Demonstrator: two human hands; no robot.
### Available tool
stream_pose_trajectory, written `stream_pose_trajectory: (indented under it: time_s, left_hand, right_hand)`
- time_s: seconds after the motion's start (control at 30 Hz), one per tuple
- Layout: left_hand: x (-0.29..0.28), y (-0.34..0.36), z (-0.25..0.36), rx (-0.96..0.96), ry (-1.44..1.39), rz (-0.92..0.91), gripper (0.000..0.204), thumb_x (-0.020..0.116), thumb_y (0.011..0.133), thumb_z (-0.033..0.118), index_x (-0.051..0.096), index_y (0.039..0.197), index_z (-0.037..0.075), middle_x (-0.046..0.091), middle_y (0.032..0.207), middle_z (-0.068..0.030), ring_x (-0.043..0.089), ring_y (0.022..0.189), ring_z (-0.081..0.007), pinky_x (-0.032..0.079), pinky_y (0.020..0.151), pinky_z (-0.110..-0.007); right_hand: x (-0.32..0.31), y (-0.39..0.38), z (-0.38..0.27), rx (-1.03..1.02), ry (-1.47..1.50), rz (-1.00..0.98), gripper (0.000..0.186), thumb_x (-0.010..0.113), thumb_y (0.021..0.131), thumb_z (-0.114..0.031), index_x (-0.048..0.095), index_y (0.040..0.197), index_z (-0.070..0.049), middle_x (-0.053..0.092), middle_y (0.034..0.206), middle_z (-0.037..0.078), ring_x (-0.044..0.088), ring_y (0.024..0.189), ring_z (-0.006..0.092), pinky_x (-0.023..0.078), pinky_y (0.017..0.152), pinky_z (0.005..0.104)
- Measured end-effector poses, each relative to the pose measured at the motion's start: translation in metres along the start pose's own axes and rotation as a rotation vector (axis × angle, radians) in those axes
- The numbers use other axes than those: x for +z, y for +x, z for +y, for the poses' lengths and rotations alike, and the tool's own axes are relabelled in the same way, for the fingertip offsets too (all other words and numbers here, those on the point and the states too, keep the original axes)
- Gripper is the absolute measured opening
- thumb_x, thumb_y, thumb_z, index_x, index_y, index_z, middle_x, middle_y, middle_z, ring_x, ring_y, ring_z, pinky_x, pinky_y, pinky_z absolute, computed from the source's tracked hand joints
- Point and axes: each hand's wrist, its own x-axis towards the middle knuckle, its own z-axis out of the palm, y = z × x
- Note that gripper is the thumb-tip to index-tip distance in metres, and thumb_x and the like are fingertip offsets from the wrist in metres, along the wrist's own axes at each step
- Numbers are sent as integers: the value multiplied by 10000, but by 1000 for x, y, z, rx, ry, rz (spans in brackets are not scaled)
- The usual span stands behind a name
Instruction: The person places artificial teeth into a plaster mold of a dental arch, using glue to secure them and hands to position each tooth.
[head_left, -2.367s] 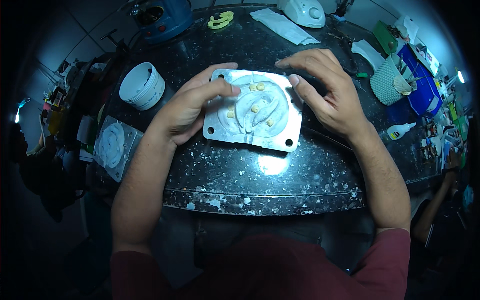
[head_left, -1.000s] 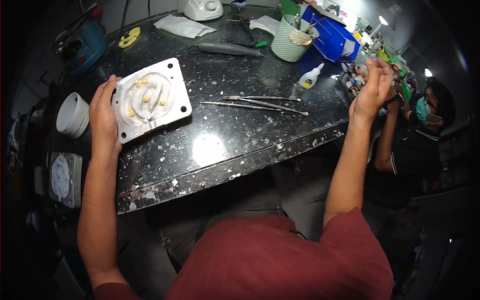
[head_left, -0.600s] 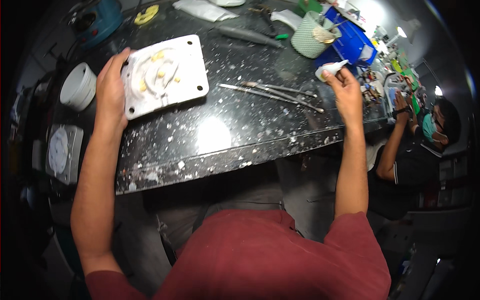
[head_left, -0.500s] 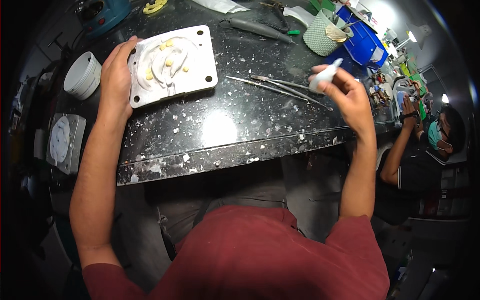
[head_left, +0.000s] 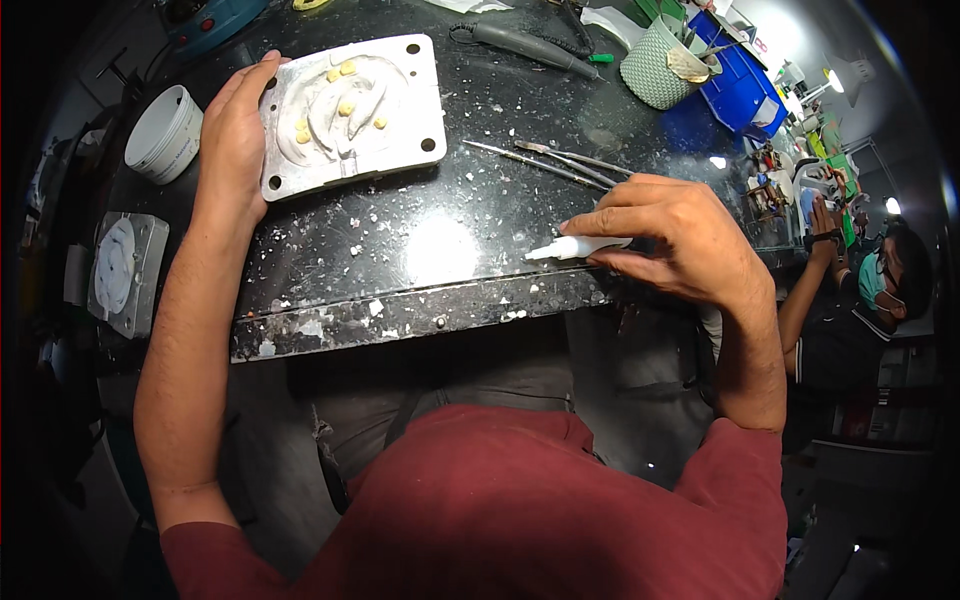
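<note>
My left hand [head_left: 233, 130] grips the left edge of a silver metal mould half [head_left: 428, 95], held tilted at the bench's far left. White plaster [head_left: 376, 85] fills its middle, with several small yellowish pieces [head_left: 346, 109] set in it. Its corners have round holes. My right hand [head_left: 680, 235] is closed on a small white squeeze bottle [head_left: 575, 247], its narrow nozzle pointing left above the bench's front edge. Just beyond that hand lie slim metal hand tools [head_left: 540, 160], their right ends partly hidden by the fingers.
A white tub [head_left: 165, 140] and another plaster-filled mould half [head_left: 130, 270] are at the left. Toward the back are a grey handpiece [head_left: 530, 48], a green textured pot [head_left: 655, 70] with tools and a blue bin [head_left: 738, 80]. Another person [head_left: 850, 310] sits at the right.
My right hand has come nearer and turned the bottle from pointing up to pointing left. The mould half has shifted slightly up and right in view with my left hand still on it.
</note>
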Motion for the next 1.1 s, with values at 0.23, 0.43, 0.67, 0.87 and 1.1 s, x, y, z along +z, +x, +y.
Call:
stream_pose_trajectory:
  time_s: [0.23, 0.43, 0.67, 0.87, 1.1]
  left_hand:
    - [-9, 10, -8, 37, 28, -38, 320, 598, 1026, 267, 640, 1208, 8, 720, 1097, -132, 742, 971, -195, 617, 832, -311]
    - [-1, 2, -2, -3, 4, -13, 333, 595, 1025, 252, 633, 1204, -27, 704, 1076, -103, 699, 965, -146, 561, 852, -268]
    - [-3, 5, -3, -12, 31, -22, 327, 586, 1031, 263, 635, 1209, -7, 711, 1095, -128, 725, 965, -179, 594, 838, -299]
    - [-5, 7, -4, -12, 31, -24, 330, 577, 1038, 264, 627, 1228, -1, 711, 1128, -148, 741, 987, -212, 624, 837, -332]
    - [-2, 2, 0, -41, 76, -24, 345, 575, 1038, 263, 614, 1258, 0, 707, 1148, -152, 737, 1012, -216, 620, 856, -333]
  right_hand:
    - [-2, 2, -4, -4, -54, -8, 354, 794, 789, -183, 760, 1141, -195, 706, 952, 9, 670, 938, 246, 565, 803, 392]
    - [-4, 3, -5, 16, -28, -16, 361, 797, 781, -178, 762, 1140, -196, 705, 973, 9, 668, 947, 246, 563, 817, 397]
    - [-3, 3, 0, -10, -53, -7, 353, 795, 786, -191, 765, 1138, -203, 704, 990, 2, 662, 960, 240, 541, 874, 399]
    - [-2, 2, 2, -63, -30, 29, 433, 816, 725, -193, 784, 1156, -190, 687, 917, 36, 643, 868, 257, 513, 809, 386]
    - [-3, 0, 2, -63, -36, 32, 435, 817, 709, -185, 788, 1143, -194, 686, 918, 32, 639, 863, 254, 500, 816, 376]
